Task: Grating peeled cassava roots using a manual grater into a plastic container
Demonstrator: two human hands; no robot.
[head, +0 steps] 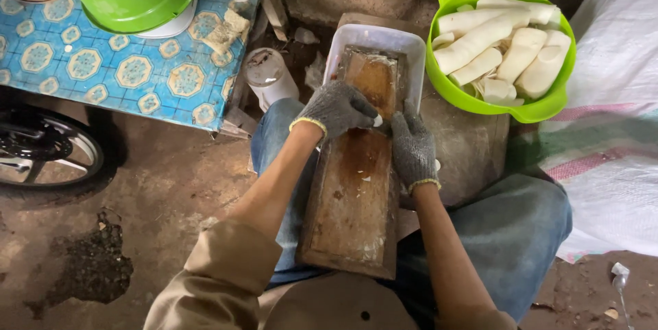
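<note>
Many peeled roots point(504, 45) are waiting in the green bowl point(541, 109); the left hand point(337, 109) is pinching one white piece point(377, 120) against the wooden slicer point(356, 193), right hand point(412, 148) clasping its edge.

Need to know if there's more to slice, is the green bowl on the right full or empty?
Full. The green bowl is heaped with peeled white root pieces, rising about to its rim.

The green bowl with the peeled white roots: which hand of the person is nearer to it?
The right hand is nearer: it grips the wooden board's right edge, below-left of the green bowl. The left hand presses on the board farther left.
</note>
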